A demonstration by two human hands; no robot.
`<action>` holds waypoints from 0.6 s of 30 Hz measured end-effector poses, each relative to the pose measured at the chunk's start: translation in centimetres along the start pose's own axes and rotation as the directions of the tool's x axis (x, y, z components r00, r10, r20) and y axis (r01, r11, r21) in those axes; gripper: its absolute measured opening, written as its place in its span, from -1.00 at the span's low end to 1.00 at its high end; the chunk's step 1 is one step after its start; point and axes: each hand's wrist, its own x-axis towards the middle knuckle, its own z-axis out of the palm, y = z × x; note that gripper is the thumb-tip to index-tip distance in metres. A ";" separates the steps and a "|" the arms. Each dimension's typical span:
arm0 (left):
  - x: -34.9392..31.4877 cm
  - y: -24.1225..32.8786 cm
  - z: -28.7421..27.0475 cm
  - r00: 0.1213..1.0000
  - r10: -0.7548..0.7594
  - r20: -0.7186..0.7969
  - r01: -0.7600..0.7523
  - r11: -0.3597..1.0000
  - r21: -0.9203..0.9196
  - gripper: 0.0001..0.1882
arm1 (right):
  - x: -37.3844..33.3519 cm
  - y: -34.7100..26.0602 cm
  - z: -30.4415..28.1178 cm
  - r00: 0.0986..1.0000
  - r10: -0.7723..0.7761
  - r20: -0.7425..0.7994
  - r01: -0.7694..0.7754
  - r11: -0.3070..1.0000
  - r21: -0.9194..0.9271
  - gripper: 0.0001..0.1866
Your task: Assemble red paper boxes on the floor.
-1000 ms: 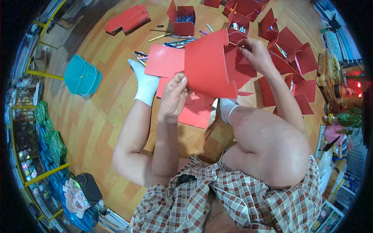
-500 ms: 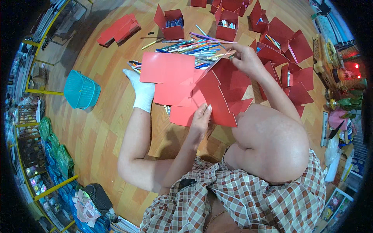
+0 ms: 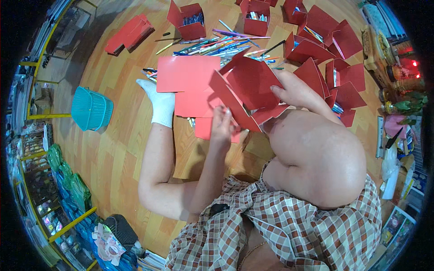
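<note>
Taking the pile of pens (image 3: 226,45) on the floor (image 3: 117,149) as our landmark, we have a half-folded red box (image 3: 253,81) up in the air on the near side of it, a little to its right. Our right hand (image 3: 294,88) grips the box's right side, thumb on the inner face. Our left hand (image 3: 221,126) is at the near left wall, its fingers curled and slightly blurred; we cannot tell whether they pinch the edge or only touch it.

We judge the step in hand to be shaping the walls: they stand partly up, with a flap loose at the near end. The next move seems to call for a steady right hand while the left presses the wall square and tucks that flap, without creasing the card.

Flat red cards (image 3: 187,74) lie just nearer to us than the pile. Folded boxes (image 3: 309,50) stand to its right, some with pens inside, and a box of blue pens (image 3: 192,29) stands just beyond it to the left.
</note>
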 end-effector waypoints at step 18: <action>2.1 14.1 3.1 0.811 0.582 0.066 -0.576 0.773 0.266 -0.31 | 3.0 -5.8 -2.5 0.990 -0.108 -0.087 0.104 0.993 -0.051 -0.61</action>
